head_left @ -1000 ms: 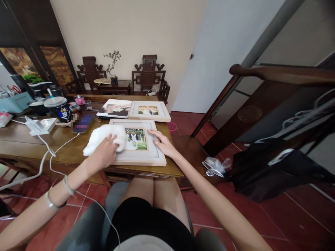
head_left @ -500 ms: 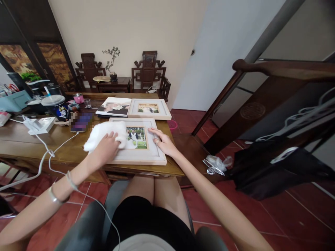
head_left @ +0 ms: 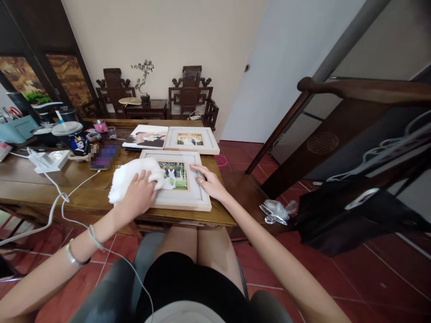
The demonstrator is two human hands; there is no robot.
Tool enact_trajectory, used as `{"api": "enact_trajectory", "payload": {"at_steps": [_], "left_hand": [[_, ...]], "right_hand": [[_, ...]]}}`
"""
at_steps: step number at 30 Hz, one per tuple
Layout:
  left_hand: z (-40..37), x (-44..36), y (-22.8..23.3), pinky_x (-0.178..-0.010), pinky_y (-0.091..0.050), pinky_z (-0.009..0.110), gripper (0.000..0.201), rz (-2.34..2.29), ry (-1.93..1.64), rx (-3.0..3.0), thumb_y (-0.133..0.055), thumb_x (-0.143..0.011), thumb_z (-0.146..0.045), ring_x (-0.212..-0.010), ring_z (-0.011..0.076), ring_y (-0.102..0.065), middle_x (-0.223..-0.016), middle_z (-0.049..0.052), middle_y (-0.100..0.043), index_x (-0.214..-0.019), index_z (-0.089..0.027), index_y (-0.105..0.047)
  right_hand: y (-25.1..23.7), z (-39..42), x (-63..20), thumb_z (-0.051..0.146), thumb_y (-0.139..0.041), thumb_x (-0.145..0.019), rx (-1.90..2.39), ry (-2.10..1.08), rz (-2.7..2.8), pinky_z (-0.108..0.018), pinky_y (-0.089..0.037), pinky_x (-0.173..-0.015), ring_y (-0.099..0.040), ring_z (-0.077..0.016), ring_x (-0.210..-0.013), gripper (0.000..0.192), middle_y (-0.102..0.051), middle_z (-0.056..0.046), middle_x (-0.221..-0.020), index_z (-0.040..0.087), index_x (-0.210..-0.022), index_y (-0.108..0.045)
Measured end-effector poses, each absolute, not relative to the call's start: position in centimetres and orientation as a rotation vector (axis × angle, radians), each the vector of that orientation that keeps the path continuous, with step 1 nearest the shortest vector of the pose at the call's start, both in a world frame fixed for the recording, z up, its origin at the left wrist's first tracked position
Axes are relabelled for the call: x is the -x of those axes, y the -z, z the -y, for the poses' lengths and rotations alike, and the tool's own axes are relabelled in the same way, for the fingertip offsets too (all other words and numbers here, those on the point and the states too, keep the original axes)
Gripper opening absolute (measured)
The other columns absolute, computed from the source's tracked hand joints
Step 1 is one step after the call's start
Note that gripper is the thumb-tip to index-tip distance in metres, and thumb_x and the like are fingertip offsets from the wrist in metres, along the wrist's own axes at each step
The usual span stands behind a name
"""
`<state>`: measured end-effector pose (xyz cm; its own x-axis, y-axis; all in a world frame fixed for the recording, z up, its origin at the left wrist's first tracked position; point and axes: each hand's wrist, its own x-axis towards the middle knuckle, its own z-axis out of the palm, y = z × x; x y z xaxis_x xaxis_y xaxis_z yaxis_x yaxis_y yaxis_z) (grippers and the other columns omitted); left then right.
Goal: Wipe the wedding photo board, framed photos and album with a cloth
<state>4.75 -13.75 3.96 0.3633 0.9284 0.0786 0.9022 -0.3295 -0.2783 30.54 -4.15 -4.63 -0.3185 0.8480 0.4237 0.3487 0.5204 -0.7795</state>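
A pale wooden photo frame (head_left: 182, 206) lies flat near the front edge of the wooden table, a small colour photo in its middle. Over its left part is a fluffy white cloth (head_left: 126, 177), which hides that side of the frame and hangs past it onto the table. My left hand (head_left: 141, 190) presses down on the cloth, fingers bent into it. With fingers stretched out, my right hand (head_left: 208, 181) rests on the frame's right side. Behind it lie a second photo frame (head_left: 210, 139) and a photo album (head_left: 144, 137) with a picture on its cover.
On the table's left side are a phone (head_left: 104, 157) on a cable, a white power strip (head_left: 54, 160), a lidded cup (head_left: 69, 130) and a pink cup (head_left: 99, 126). A wooden chair (head_left: 323, 134) stands at the right, near a clip with clear plastic (head_left: 276, 211).
My left hand has shifted slightly right and down with the cloth on the frame. My right hand stays on the frame's right side.
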Motion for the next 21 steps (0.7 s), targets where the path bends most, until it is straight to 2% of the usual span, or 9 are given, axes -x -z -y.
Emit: {"api": "enact_trajectory", "payload": {"at_steps": [4,7,10,13,18,21], "left_hand": [[9.5,-4.9,-4.2,-0.109,-0.035,0.052,0.037,1.662,-0.028,2.307,-0.04,-0.097,-0.025,-0.136,0.0369,-0.04,-0.142,0.025,-0.048,-0.115,-0.004,-0.064],[7.1,-5.1,-4.6,-0.111,-0.028,0.056,0.039,1.603,0.072,2.309,-0.032,-0.099,-0.022,-0.14,0.0356,-0.033,-0.146,0.026,-0.042,-0.116,-0.002,-0.061],[6.3,-4.9,-4.8,-0.113,-0.026,0.052,0.039,1.534,0.048,2.368,-0.029,-0.1,-0.02,-0.141,0.0313,-0.032,-0.141,0.022,-0.05,-0.112,-0.003,-0.063],[7.4,-4.4,-4.7,-0.113,-0.03,0.047,0.034,1.468,-0.029,2.455,-0.036,-0.098,-0.02,-0.138,0.0285,-0.038,-0.132,0.019,-0.059,-0.107,-0.007,-0.066],[13.3,-4.9,-5.2,-0.106,-0.038,0.05,0.032,1.442,-0.214,2.529,-0.039,-0.093,-0.016,-0.129,0.0339,-0.049,-0.127,0.024,-0.06,-0.101,-0.008,-0.069],[16.4,-6.2,-5.7,-0.106,-0.038,0.048,0.033,1.448,-0.255,2.556,-0.039,-0.092,-0.016,-0.129,0.0341,-0.049,-0.133,0.025,-0.056,-0.103,-0.008,-0.069]], "right_hand": [[4.4,4.3,-30.5,0.016,-0.051,-0.078,1.006,-0.715,1.888,-0.047,-0.023,-0.118,-0.042,-0.0248,-0.137,0.053,-0.05,-0.007,-0.146,0.023,-0.13,-0.06],[4.2,4.5,-30.4,0.014,-0.052,-0.077,0.983,-0.703,1.873,-0.047,-0.025,-0.118,-0.044,-0.0237,-0.136,0.053,-0.052,-0.006,-0.143,0.024,-0.128,-0.061],[3.9,4.8,-30.2,0.013,-0.053,-0.076,0.946,-0.712,1.831,-0.046,-0.028,-0.117,-0.046,-0.0229,-0.134,0.05,-0.058,-0.003,-0.138,0.027,-0.123,-0.064],[3.7,4.9,-30.1,0.014,-0.054,-0.076,0.925,-0.703,1.797,-0.046,-0.033,-0.115,-0.05,-0.0238,-0.131,0.045,-0.062,-0.002,-0.133,0.027,-0.116,-0.069],[3.9,4.7,-30.2,0.014,-0.053,-0.077,0.932,-0.678,1.851,-0.047,-0.032,-0.115,-0.051,-0.0236,-0.131,0.045,-0.062,-0.001,-0.134,0.028,-0.116,-0.069],[4.2,4.3,-30.4,0.015,-0.052,-0.077,0.943,-0.681,1.894,-0.047,-0.028,-0.117,-0.047,-0.0234,-0.134,0.047,-0.059,-0.002,-0.137,0.028,-0.12,-0.067]]}}
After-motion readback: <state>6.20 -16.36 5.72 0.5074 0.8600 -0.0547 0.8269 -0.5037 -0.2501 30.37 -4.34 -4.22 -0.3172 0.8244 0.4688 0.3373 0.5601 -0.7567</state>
